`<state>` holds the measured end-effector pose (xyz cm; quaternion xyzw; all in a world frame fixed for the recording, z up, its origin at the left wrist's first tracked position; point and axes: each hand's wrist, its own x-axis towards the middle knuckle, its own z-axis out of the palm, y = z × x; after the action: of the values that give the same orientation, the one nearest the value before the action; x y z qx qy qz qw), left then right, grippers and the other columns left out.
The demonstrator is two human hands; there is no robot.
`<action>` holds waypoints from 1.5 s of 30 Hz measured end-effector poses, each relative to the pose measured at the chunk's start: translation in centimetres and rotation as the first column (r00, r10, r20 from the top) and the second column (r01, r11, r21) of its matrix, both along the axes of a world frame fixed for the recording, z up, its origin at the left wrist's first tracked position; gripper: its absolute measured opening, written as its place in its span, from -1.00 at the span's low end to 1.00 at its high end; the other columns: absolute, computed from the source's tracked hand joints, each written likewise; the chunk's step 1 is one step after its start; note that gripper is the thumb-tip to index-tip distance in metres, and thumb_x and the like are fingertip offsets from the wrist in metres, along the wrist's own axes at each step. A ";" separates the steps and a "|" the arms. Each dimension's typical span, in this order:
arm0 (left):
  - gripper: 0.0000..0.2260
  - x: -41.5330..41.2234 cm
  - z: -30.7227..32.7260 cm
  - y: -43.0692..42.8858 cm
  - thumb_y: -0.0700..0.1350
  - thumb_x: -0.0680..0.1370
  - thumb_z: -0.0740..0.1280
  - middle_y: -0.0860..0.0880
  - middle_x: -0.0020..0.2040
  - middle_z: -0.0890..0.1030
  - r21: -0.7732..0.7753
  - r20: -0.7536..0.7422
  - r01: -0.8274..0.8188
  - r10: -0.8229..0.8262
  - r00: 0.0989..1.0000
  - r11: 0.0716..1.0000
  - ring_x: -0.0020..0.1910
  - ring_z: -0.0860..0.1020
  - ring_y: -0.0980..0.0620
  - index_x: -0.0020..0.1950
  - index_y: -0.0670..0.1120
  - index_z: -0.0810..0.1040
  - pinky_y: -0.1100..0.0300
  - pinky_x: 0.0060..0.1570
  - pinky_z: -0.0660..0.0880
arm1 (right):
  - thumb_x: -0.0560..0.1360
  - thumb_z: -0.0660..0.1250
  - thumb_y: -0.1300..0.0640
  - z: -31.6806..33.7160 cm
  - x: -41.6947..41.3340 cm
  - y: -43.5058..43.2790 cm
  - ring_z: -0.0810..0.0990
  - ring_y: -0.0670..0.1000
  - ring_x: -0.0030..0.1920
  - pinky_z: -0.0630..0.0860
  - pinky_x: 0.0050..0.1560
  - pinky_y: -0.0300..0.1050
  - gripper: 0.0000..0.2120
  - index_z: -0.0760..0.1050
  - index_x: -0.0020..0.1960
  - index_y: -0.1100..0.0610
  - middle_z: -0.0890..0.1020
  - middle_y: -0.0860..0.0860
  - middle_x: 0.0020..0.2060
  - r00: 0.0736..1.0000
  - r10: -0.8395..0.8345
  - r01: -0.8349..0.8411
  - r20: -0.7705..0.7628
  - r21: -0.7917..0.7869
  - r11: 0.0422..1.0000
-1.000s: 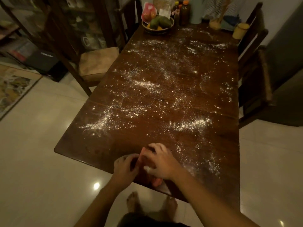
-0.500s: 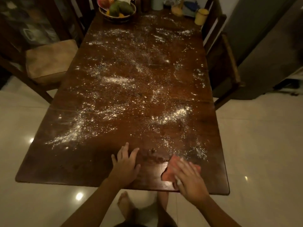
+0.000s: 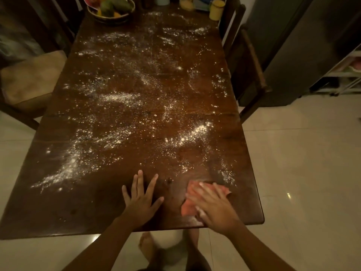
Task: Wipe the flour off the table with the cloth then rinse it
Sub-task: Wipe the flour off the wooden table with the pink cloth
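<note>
wooden table (image 3: 58, 212), cloth (image 3: 188, 209) pressed beneath the spread grip of the right hand (image 3: 213, 208).

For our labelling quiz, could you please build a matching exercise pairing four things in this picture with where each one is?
Things:
1. pink cloth
2. yellow cylindrical mug
3. round bowl of fruit
4. tan cushioned wooden chair

Places:
A. far left end of the dark wooden table
B. on the floor beside the table's left edge
C. under the right hand, by the near edge
D. far right corner of the table

Pairs: 1-C, 2-D, 3-A, 4-B
</note>
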<state>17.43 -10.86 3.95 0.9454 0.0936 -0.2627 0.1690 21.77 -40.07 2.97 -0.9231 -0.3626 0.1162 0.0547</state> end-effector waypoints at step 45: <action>-0.13 2.6 -0.3 -4.3 0.60 0.21 -0.42 0.05 0.46 -0.56 -0.004 0.003 -0.157 0.157 0.988 0.988 0.44 -0.52 0.03 0.50 0.36 -0.31 -0.33 0.34 -0.42 | 0.65 -0.05 -0.11 -0.2 18.0 -1.5 -0.13 -0.01 0.62 -0.22 0.55 0.30 -0.51 0.11 0.58 -0.24 0.03 -0.17 0.61 0.868 -0.472 0.489 -0.152 0.106 0.866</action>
<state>20.05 -15.15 3.61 0.9352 0.1671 -0.2470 0.1908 39.73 -41.56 2.77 -0.9693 -0.1243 0.1288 0.1688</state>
